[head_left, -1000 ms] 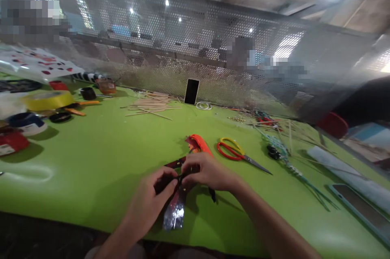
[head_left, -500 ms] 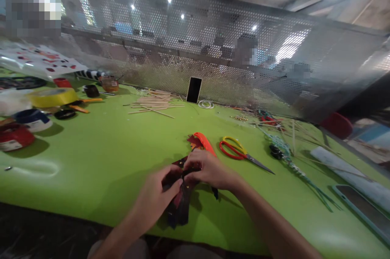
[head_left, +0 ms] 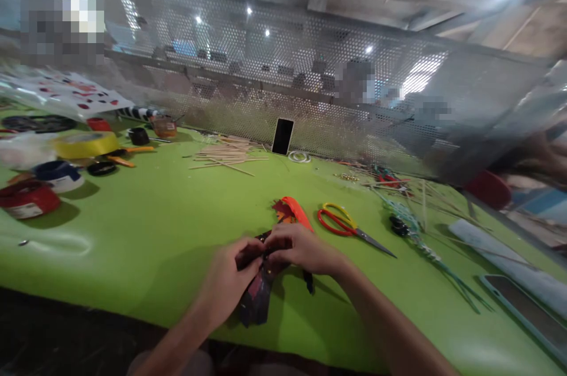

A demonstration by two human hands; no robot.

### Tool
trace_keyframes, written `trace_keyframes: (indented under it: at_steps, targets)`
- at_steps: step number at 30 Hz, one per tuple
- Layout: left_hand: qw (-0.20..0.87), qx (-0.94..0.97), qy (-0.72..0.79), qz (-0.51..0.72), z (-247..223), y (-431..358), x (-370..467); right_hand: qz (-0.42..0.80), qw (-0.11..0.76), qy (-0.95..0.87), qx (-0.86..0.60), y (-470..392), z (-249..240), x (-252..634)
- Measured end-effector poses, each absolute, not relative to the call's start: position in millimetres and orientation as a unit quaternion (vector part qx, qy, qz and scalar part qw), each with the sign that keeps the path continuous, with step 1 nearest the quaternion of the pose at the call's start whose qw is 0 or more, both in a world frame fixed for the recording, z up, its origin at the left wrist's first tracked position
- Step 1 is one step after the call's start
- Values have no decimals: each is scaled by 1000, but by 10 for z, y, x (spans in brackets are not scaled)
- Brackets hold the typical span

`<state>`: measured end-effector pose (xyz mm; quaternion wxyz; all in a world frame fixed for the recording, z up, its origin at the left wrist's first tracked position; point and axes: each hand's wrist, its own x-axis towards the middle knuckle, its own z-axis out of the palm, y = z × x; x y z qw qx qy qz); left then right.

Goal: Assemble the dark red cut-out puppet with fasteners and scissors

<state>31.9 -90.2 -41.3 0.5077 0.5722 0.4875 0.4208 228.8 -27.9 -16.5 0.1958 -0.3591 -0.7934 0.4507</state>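
Note:
A small dark figure (head_left: 257, 299) with purplish and black parts lies low in the middle of the green table (head_left: 146, 234). My left hand (head_left: 230, 275) pinches its left side, and my right hand (head_left: 299, 246) grips it from the right. The fingertips of both hands nearly meet over its middle, hiding that part. Beyond my right hand, the figure's top shows a dark red, jagged piece and a bright orange-red strip (head_left: 297, 211). Scissors (head_left: 349, 228) with red and yellow handles lie just to the right.
Thin wooden sticks (head_left: 228, 154) and an upright phone (head_left: 282, 136) stand near the mesh partition (head_left: 248, 81). Yellow tape (head_left: 86, 144) and paint pots (head_left: 29, 199) are at left. Green cord (head_left: 410, 225), a white roll (head_left: 500, 252) and a teal-edged phone (head_left: 527, 311) lie right.
The view has tilted slightly upward and shifted. Both hands keep their hold on the dark figure, whose lower end has moved slightly left.

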Motion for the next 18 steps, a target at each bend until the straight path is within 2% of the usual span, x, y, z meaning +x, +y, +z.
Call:
trace_keyframes:
  at_steps: [10, 18]
  targets:
    - [483, 566, 506, 436, -287, -891, 378, 384, 206, -825, -358, -305, -181, 2250]
    - [498, 516, 522, 462, -370, -965, 442, 315, 235, -837, -381, -360, -154, 2224]
